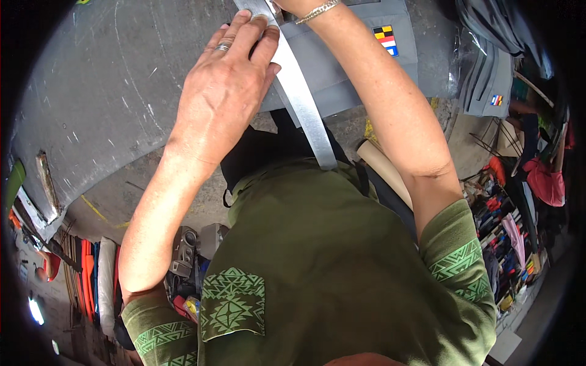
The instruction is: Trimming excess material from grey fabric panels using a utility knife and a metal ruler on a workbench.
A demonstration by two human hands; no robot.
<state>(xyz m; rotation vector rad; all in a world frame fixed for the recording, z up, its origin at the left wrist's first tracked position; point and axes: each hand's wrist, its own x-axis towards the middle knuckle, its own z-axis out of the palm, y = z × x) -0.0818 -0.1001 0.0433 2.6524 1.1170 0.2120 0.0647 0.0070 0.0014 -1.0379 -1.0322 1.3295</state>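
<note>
My left hand (229, 79), with a ring on one finger, lies with its fingers stretched out and pressed down on a long metal ruler (299, 94). The ruler lies over a grey fabric piece (329, 67) and its near end sticks out past the table edge toward my shirt. At the top edge, beside the ruler's far part, is my right hand (297, 5), with a bracelet at the wrist. Most of it is cut off, so its fingers are hidden. A small shiny bit shows by it, too little to name. A colourful checkered patch (386, 41) sits on the fabric, right of my forearm.
The dark grey table (110, 104) has scratches and a curved-looking near edge. More grey fabric with a patch (488, 79) hangs at its right. A cardboard-coloured roll (384, 165) leans below. Fabric rolls (107, 280) stand at lower left; a heap of coloured scraps (506, 244) lies right.
</note>
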